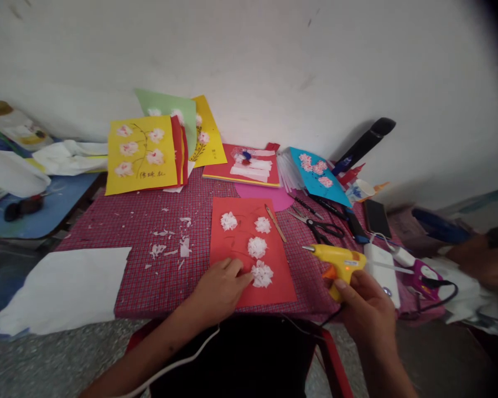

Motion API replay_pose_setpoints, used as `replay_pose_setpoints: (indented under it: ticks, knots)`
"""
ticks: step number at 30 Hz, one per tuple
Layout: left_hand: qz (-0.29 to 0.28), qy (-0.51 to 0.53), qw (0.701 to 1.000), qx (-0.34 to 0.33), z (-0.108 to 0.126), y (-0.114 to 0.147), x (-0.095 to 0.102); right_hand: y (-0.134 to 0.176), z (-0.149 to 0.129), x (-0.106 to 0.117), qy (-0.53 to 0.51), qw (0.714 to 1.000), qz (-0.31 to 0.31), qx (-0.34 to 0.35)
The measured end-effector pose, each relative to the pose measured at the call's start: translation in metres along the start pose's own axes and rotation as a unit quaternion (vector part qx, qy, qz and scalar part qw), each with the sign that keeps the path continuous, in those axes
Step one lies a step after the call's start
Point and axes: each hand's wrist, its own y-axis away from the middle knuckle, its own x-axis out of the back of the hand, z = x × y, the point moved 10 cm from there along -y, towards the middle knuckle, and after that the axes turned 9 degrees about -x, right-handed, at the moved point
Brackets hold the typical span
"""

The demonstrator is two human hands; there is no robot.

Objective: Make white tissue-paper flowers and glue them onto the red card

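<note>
A red card lies on the table with white crumpled-paper flowers and thin drawn stems on it. My left hand rests on its lower left part, fingers bent. A thumb and fingertip meet the left edge of the lowest paper flower; the exact hold is partly hidden. Off the card's right side, my right hand is closed around the handle of a yellow glue gun. The gun's metal nozzle points left, and a small orange light glows on its body. A brown pencil-like stick lies along the card's right edge.
Black-handled scissors lie right of the card. Behind stand a yellow flower card and a blue one. Paper scraps are scattered at left, near a white sheet. A white power bank and purple socket sit at right.
</note>
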Motion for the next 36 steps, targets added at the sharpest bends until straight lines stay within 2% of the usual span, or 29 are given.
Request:
replay_pose_setpoints:
  ticks: [3,5,8,11,15,21,24,28,32,36]
  knots:
    - [-0.002,-0.006,1.000,0.002,0.000,0.000,0.000,0.002,-0.006,-0.005,-0.012,1.000,-0.006,0.006]
    - [-0.002,-0.003,1.000,0.000,0.000,0.000,0.001,0.004,0.000,-0.012,0.007,0.999,-0.032,-0.026]
    - [0.004,0.005,1.000,-0.004,0.000,0.001,0.003,0.012,0.016,-0.025,0.093,0.987,-0.095,-0.092]
    - [0.014,0.010,1.000,-0.003,-0.001,0.001,0.004,0.022,0.021,-0.041,0.209,0.960,-0.152,-0.107]
    - [0.026,0.022,0.999,0.001,-0.002,0.001,0.004,0.031,0.008,-0.064,0.346,0.917,-0.190,-0.061]
    - [0.044,0.067,0.997,-0.009,-0.005,0.005,0.007,0.036,0.011,-0.080,0.456,0.855,-0.233,-0.077]
    - [0.054,0.074,0.996,-0.016,-0.006,0.007,0.009,0.042,0.001,-0.096,0.496,0.828,-0.260,-0.026]
    - [0.072,0.082,0.994,-0.022,-0.006,0.010,0.011,0.053,-0.018,-0.130,0.570,0.757,-0.313,0.067]
    - [0.078,0.089,0.993,-0.027,-0.007,0.011,0.012,0.060,-0.024,-0.156,0.630,0.691,-0.339,0.102]
    - [0.085,0.100,0.991,-0.030,-0.007,0.012,0.012,0.060,-0.028,-0.165,0.659,0.669,-0.316,0.133]
